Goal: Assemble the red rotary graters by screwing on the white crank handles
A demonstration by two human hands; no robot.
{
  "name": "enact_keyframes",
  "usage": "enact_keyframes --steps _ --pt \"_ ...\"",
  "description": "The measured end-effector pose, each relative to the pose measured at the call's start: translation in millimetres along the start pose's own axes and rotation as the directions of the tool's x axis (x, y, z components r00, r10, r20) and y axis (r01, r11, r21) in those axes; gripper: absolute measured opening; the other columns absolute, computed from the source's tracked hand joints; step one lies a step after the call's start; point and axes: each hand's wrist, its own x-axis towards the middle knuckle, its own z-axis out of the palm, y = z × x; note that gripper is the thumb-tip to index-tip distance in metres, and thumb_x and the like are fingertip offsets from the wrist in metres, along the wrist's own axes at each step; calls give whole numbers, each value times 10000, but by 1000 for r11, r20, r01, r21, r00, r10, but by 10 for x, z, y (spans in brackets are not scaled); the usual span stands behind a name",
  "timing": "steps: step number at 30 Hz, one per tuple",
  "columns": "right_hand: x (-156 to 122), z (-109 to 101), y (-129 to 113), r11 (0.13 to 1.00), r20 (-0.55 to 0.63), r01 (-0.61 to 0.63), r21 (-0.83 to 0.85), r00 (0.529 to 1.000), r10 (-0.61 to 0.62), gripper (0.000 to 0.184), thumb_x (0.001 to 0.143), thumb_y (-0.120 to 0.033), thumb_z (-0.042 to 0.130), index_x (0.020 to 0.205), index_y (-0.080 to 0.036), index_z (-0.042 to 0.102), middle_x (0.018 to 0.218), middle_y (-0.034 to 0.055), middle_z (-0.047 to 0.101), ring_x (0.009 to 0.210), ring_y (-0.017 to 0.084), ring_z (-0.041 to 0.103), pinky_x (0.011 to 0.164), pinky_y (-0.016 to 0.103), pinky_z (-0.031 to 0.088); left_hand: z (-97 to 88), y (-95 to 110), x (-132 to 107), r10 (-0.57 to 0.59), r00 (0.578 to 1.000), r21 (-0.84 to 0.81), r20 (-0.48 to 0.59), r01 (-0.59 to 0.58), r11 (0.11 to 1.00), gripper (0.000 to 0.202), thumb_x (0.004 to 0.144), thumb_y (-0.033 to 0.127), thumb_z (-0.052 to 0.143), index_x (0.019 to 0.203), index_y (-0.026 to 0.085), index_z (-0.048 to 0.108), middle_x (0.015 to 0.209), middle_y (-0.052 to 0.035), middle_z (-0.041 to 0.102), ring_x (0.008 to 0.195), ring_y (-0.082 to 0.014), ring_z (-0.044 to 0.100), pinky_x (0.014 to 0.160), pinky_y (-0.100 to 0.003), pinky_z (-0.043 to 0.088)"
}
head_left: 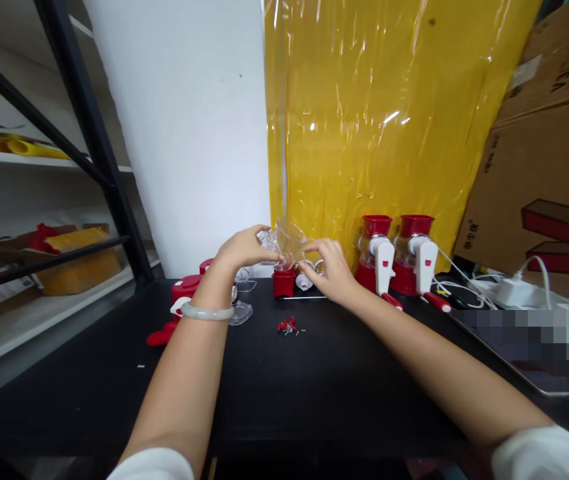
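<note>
A clear plastic housing [289, 235], part of a rotary grater, is held up over the table's back. My left hand [248, 249] has its fingers and thumb closed around the housing's left side. At its right side, my right hand [331, 267] grips the edge between curved fingers and thumb. Just below stands a red hopper-shaped piece [283, 285], and beside it lies a white and clear part [304, 276], partly hidden. In front is a small pile of red pieces and screws [289, 325]. Behind my left wrist are red and white grater parts [184, 288].
Two assembled red and white rotary graters [377, 250] stand at the right rear. White cables and a charger [511, 291] lie beyond them, near a flat dark device [509, 347]. A cardboard box [539, 153] leans at right; a shelf rack [79, 100] stands at left.
</note>
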Motion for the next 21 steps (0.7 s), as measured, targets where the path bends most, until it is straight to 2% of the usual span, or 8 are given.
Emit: enact_keyframes --steps 2,4,6,8,10,14,17,21 --pt "250 -33 -77 989 -66 -103 -101 993 97 542 822 -477 703 1280 -214 583 1302 161 575 1266 351 489 1060 563 391 5 72 -35 21 1000 -38 -6 -22 999 1079 552 585 855 1504 242 478 1210 -139 698 1026 -313 690 904 -422 511" --pt "454 -29 -112 978 -62 -183 -99 982 178 798 759 -545 757 1414 -184 478 1444 211 474 1364 379 420 1091 575 364 12 143 -64 52 999 -118 -6 -52 992 1066 566 579 857 1503 236 482 1227 -144 693 1050 -308 684 946 -432 498" --pt "597 -8 -99 969 53 -247 -15 967 247 790 793 -557 727 1427 -169 459 1431 219 508 1332 349 484 1066 538 406 29 192 -74 83 997 -215 -3 -82 973 947 593 570 851 1421 203 574 1215 -152 696 1065 -309 679 980 -445 486" --pt "680 13 -52 947 151 -313 77 942 299 664 837 -521 698 1367 -163 519 1316 195 612 1217 301 587 1007 478 461 75 204 -60 90 996 -289 -11 -89 953 805 614 574 843 1295 182 669 1188 -159 701 1074 -318 675 1004 -471 474" --pt "711 15 11 938 154 -326 118 939 307 554 849 -463 699 1300 -163 583 1210 162 669 1119 265 634 958 428 489 167 186 -23 72 997 -381 -18 -74 922 754 603 532 868 1245 180 688 1170 -159 701 1094 -323 669 1017 -489 469" --pt "678 -100 93 992 84 -115 -61 989 120 523 860 -399 690 1330 -177 630 1204 149 651 1150 269 599 1002 426 457 496 142 59 110 992 -685 53 -44 727 771 619 386 900 1301 170 615 1263 -179 658 1253 -325 595 1052 -482 464" --pt "634 -279 63 955 251 130 -267 966 -61 513 881 -389 664 1365 -221 647 1247 141 639 1162 298 568 1011 447 429 795 190 66 240 949 -853 204 52 519 887 571 216 928 1370 191 544 1371 -192 596 1303 -325 568 1085 -479 451" --pt "608 -452 -26 874 407 242 -421 912 -56 491 860 -331 673 1344 -251 677 1239 132 652 1117 315 565 960 451 419 1122 338 31 321 914 -920 250 121 374 919 525 81 932 1345 194 533 1265 -164 667 1191 -303 655 1092 -507 444"
